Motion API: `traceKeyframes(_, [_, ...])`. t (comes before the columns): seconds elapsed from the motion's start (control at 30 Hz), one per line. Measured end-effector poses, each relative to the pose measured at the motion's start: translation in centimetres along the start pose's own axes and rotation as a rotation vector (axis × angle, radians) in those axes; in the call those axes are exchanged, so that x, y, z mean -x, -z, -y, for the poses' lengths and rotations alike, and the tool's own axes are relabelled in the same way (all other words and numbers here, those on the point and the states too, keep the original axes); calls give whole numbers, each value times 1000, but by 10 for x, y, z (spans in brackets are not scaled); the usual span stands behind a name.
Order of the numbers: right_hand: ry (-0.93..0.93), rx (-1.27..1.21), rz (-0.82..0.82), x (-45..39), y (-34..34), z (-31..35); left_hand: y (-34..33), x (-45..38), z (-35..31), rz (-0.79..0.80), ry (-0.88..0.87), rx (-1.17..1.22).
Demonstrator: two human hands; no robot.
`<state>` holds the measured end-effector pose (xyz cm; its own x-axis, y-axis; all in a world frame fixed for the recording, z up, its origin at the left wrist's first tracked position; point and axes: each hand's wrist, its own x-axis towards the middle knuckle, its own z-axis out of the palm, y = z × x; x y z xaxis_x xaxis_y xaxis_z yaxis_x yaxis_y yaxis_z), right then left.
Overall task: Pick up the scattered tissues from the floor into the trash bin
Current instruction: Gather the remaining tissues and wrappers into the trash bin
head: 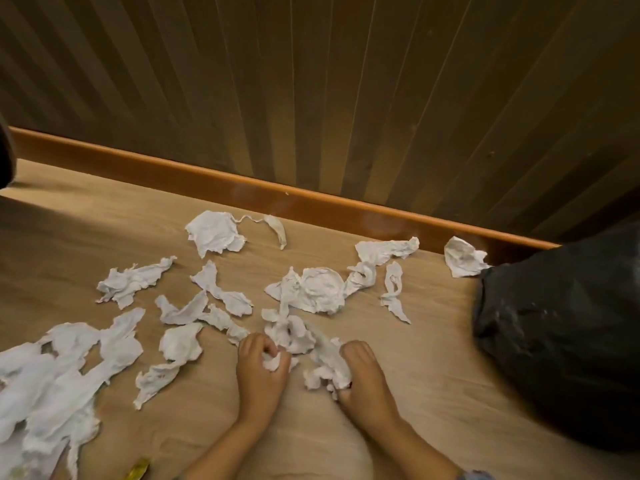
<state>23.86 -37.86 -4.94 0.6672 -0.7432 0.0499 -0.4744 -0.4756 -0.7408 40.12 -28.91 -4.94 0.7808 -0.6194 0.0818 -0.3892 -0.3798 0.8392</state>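
Tissues point(313, 289) lay everywhere; your left hand point(261, 367) and right hand point(362, 374) pinched some at the bottom middle. Next, the bin point(561, 327), right.

A home room: wood-look floor point(415, 393), orange skirting board point(207, 178), ribbed wall panelling point(311, 81).

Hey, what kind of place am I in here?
Probably a room indoors, at floor level by a wall: wood-look floor, an orange baseboard under a ribbed panel wall, and a black trash bag.
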Motion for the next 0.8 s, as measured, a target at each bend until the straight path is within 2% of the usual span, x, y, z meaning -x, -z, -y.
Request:
traceKeyframes(0.07, [-49,-16,-85,3,18,-9,2,-4,-3,-57,133,63])
traceKeyframes(0.17, [-101,-5,-147,-5,47,-21,3,-14,-13,-86,136,121])
traceKeyframes(0.33, [-271,-38,-335,-21,58,-19,-3,-20,-50,204,273,440])
traceKeyframes(0.4, [-307,-23,-304,-13,50,-15,-1,-16,-49,211,177,352])
traceKeyframes(0.5, [-286,246,-247,16,30,-17,16,-8,-17,153,-125,-34])
traceKeyframes(0.53, [-253,334,-232,27,24,-20,24,-5,-4,135,-176,-149])
traceKeyframes(0.6, [-206,387,-199,43,16,-22,36,1,16,105,-170,-339])
traceKeyframes(0.7, [-190,238,-258,48,15,-23,47,3,30,143,-130,-337])
traceKeyframes(0.8, [-215,56,-384,46,22,-24,43,-4,34,230,-212,-219])
